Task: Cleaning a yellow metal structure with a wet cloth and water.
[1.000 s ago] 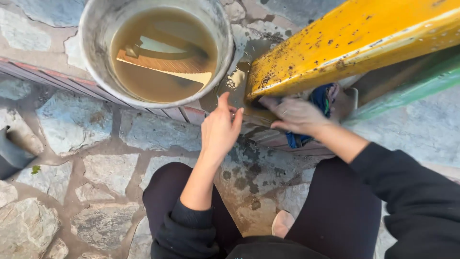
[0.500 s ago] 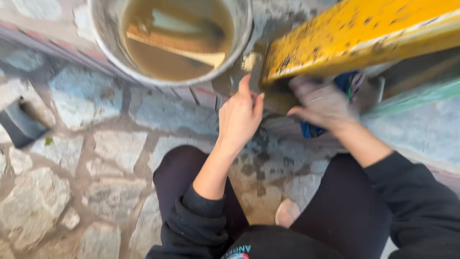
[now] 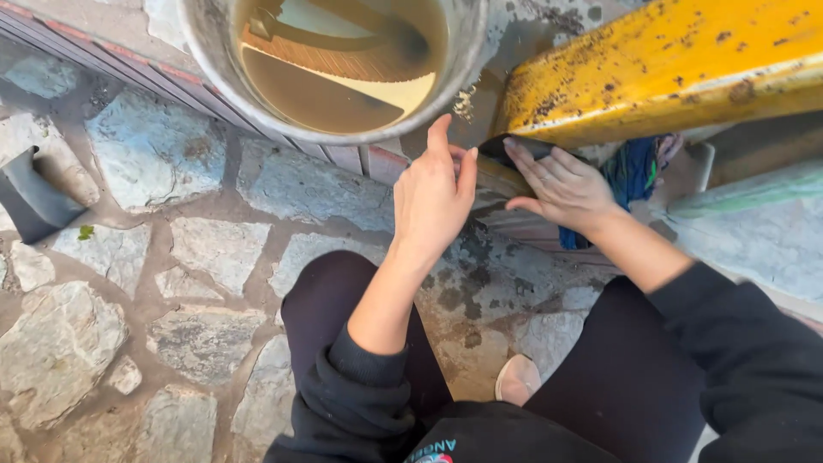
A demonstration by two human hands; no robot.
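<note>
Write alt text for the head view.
Two bare hands, left hand and right hand, press at the lower end of a rusty yellow beam. A metal bucket of murky water stands above, on stone paving.

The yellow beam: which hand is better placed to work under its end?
Probably the right hand: its fingertips already lie under the end of the yellow beam. The left hand is beside it, nearer the bucket.

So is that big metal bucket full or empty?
Partly full. The metal bucket holds murky brown water below its rim, with a wooden piece lying in it.
</note>
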